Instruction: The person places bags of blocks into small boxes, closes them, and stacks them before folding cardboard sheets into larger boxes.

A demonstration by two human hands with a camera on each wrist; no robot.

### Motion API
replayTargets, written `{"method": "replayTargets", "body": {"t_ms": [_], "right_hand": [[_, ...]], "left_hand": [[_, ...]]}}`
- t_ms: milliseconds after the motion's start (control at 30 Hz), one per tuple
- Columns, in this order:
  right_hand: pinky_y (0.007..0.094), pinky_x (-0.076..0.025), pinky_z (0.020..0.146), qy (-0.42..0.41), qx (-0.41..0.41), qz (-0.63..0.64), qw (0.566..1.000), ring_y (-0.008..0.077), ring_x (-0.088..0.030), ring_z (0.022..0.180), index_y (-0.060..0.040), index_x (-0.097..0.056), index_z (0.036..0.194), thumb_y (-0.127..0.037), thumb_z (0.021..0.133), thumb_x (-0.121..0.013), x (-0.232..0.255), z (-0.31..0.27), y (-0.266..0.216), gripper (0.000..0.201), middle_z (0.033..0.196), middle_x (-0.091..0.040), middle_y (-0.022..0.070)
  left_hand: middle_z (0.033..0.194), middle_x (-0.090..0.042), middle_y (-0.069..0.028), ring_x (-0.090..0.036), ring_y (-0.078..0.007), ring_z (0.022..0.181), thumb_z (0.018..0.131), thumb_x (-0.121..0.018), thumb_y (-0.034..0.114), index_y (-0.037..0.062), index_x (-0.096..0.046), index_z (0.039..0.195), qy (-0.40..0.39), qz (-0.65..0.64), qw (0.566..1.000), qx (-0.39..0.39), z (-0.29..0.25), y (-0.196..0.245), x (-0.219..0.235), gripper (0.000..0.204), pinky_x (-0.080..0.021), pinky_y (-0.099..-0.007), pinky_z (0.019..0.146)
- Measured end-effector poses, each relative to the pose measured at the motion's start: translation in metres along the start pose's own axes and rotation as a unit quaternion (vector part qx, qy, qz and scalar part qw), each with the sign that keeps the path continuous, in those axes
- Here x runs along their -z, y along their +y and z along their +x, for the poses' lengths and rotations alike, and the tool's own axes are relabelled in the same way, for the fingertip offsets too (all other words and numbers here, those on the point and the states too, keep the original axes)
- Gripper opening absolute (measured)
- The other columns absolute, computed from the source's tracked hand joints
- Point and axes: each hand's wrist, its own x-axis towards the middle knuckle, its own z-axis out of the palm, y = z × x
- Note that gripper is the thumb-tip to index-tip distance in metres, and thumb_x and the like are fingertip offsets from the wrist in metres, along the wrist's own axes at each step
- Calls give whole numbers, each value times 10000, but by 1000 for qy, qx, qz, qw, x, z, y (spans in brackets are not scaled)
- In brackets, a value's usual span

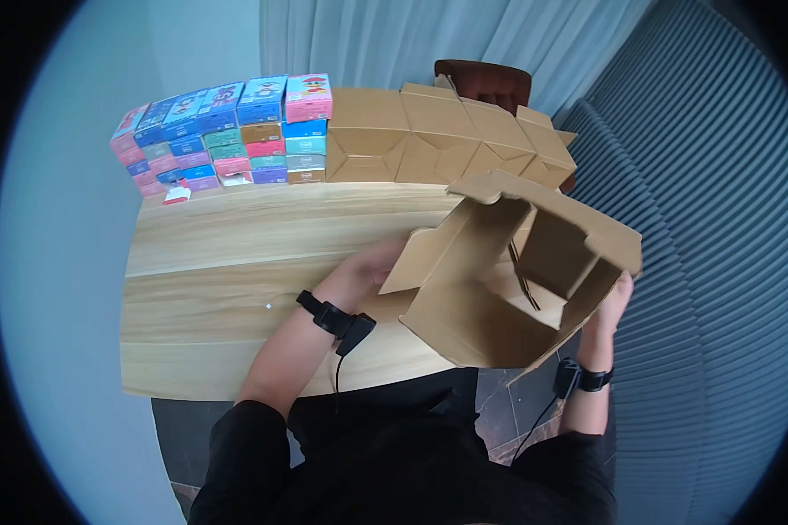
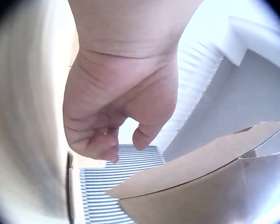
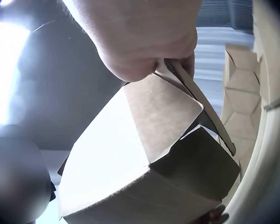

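An open cardboard box (image 1: 477, 319) is tilted above the right part of the table, its inside facing me and its flaps spread. My right hand (image 1: 617, 297) grips the box at its right edge; in the right wrist view, that hand (image 3: 154, 37) has its fingers around a cardboard flap (image 3: 196, 100). Beside the left flap is my left hand (image 1: 381, 260), partly hidden behind the cardboard in the head view. The left wrist view shows this hand (image 2: 121, 102) with loosely bent fingers and nothing between them, a cardboard edge (image 2: 196, 163) close by.
Stacks of small colourful boxes (image 1: 223, 105) stand at the table's back left, with a red-and-white piece (image 1: 177, 194) in front. Several brown cardboard boxes (image 1: 368, 153) line the back. Behind them is a brown chair (image 1: 490, 80). A ribbed wall (image 1: 700, 262) rises on the right.
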Motion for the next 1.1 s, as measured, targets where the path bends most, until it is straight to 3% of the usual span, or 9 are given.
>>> {"method": "replayTargets", "body": {"t_ms": [67,133,233,333,433,533,833,1000,1100], "right_hand": [[251,-515,794,0,-51,126,991,116,-640,884,13,-613,1118,-84,988,-505,-36,-21,6,195,1019,-678,64],[235,-530,692,-34,-103,105,989,110,-644,791,-11,-618,1054,-80,977,-519,-46,-27,39,142,958,-675,57],[208,-516,612,-59,-213,98,970,92,-633,725,-39,-612,989,-101,976,-527,-83,-47,54,106,881,-664,32],[249,-518,749,-180,-251,53,950,123,-620,887,-24,-580,1103,-171,973,-552,-96,-55,82,198,1021,-633,57],[261,-505,783,-248,-239,37,938,134,-601,934,-21,-559,1138,-197,970,-559,-119,-58,81,243,1061,-616,66],[273,-492,816,-298,-211,25,931,145,-582,982,-18,-538,1173,-223,966,-566,-139,-60,74,292,1101,-598,75],[310,-453,917,-393,-112,27,912,179,-525,1124,-9,-476,1278,-301,956,-588,-182,-47,52,449,1222,-547,102],[330,-432,973,-416,-60,59,905,197,-493,1203,-4,-441,1336,-344,950,-600,-198,-10,35,539,1289,-519,117],[355,-390,1042,-451,-108,165,870,220,-434,1301,0,-383,1408,-405,939,-611,-200,21,32,660,1375,-470,135]], "left_hand": [[1204,-566,-73,-579,-145,1058,1008,-493,206,51,-504,1286,-17,54,997,-54,-1,22,1,319,-486,-286,887],[1242,-549,-72,-550,-141,1108,1001,-494,180,45,-499,1297,31,126,986,-103,-2,46,-2,326,-466,-291,921],[1227,-545,-60,-521,-140,1126,973,-506,139,40,-513,1271,50,334,898,-282,-39,78,-12,314,-444,-303,936],[1325,-500,-79,-420,-156,1290,921,-504,89,37,-473,1329,16,396,861,-318,-68,91,-17,412,-379,-357,1029],[1271,-546,-85,-471,-177,1236,917,-531,93,15,-511,1280,8,477,823,-307,-83,98,-20,371,-395,-353,1009],[1179,-595,-119,-543,-232,1133,918,-538,97,-19,-550,1217,117,585,748,-290,-86,97,-20,321,-431,-351,954],[1054,-621,-144,-581,-308,968,901,-564,87,12,-576,1204,96,693,667,-258,-77,95,-12,313,-470,-375,858],[1063,-629,-132,-588,-318,972,890,-561,60,40,-590,1224,111,718,647,-230,-75,96,-9,335,-478,-380,847],[1076,-628,-133,-591,-316,990,877,-570,45,41,-597,1229,119,716,655,-209,-75,99,-11,353,-479,-376,851]]}}
